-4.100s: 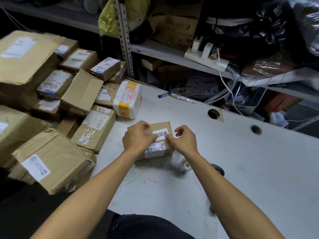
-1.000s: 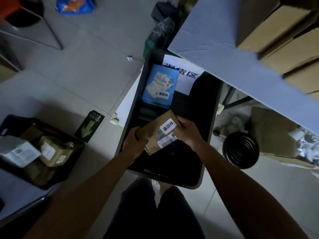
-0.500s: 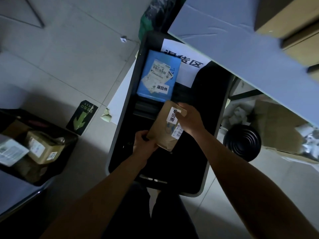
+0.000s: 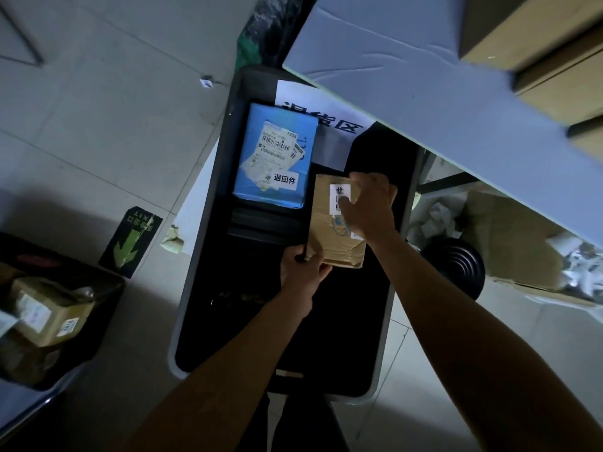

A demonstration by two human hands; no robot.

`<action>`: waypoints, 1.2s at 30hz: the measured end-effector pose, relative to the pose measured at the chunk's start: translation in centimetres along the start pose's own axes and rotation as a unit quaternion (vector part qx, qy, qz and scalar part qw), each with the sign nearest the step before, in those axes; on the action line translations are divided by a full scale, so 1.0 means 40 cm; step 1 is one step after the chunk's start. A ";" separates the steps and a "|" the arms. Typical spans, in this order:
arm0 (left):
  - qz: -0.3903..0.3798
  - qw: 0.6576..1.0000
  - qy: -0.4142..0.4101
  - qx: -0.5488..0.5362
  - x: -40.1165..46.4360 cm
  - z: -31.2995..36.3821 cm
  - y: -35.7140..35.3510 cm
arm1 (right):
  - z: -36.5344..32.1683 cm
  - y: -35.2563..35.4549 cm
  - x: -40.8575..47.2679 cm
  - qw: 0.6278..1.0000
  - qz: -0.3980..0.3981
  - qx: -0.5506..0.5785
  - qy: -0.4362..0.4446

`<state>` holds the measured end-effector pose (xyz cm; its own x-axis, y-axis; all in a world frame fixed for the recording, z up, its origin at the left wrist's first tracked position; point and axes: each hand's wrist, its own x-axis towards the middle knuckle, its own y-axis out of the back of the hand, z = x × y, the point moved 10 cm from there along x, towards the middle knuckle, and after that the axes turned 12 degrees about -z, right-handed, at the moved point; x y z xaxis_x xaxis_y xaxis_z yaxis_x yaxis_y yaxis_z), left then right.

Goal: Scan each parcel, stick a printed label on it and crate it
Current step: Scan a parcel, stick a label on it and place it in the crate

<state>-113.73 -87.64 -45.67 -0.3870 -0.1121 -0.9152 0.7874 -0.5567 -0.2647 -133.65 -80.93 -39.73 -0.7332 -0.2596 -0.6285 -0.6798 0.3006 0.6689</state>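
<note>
I was crating: my left hand [image 4: 305, 267] pinched the brown parcel's [image 4: 329, 230] near corner, right hand [image 4: 370, 207] gripping its top inside the black crate [image 4: 208, 256]. Next, let go.

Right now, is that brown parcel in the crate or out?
In, but not let go: the brown parcel lies inside the black crate beside the blue parcel, left hand and right hand on it.
</note>
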 end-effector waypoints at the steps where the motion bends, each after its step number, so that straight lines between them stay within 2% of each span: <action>1: -0.001 1.000 -0.013 -0.008 0.022 0.028 -0.011 | -0.006 0.004 0.017 1.000 0.006 0.019 0.014; 3: -0.009 0.999 -0.037 -0.028 0.074 0.083 -0.037 | 0.010 0.014 0.050 0.993 0.028 0.111 0.014; 5: -0.012 0.996 -0.047 -0.070 0.120 0.121 -0.055 | 0.056 -0.003 0.082 0.981 0.034 0.189 -0.040; 9: 0.003 0.988 -0.026 -0.154 0.155 0.096 -0.072 | 0.127 -0.062 0.098 0.968 0.030 0.217 -0.122; 13: -0.042 0.983 -0.009 -0.178 0.160 0.041 -0.074 | 0.171 -0.169 0.071 0.913 -0.026 0.350 -0.207; 14: -0.058 0.984 -0.009 -0.170 0.161 0.042 -0.079 | 0.169 -0.180 0.069 0.907 -0.024 0.368 -0.203; 18: -0.096 0.986 0.000 -0.137 0.152 0.071 -0.118 | 0.148 -0.161 0.105 0.935 -0.008 0.327 -0.136; 26: -0.125 0.987 -0.007 -0.101 0.152 0.106 -0.140 | 0.152 -0.160 0.156 0.934 -0.043 0.339 -0.101; 30: -0.151 0.986 -0.001 -0.065 0.138 0.092 -0.138 | 0.149 -0.185 0.124 0.904 -0.045 0.412 -0.106; 34: -0.181 0.983 -0.012 -0.028 0.063 0.121 -0.168 | 0.191 -0.213 0.088 0.878 -0.030 0.454 -0.147; 36: -0.179 0.984 -0.012 -0.004 0.010 0.145 -0.183 | 0.156 -0.167 -0.006 0.853 -0.031 0.495 -0.164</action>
<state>-122.42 -88.37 -42.34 -0.6507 0.0701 -0.7561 0.6027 -0.5579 -0.5705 -128.83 -77.17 -46.53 -0.5428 -0.0820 -0.8359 -0.2528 0.9650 0.0695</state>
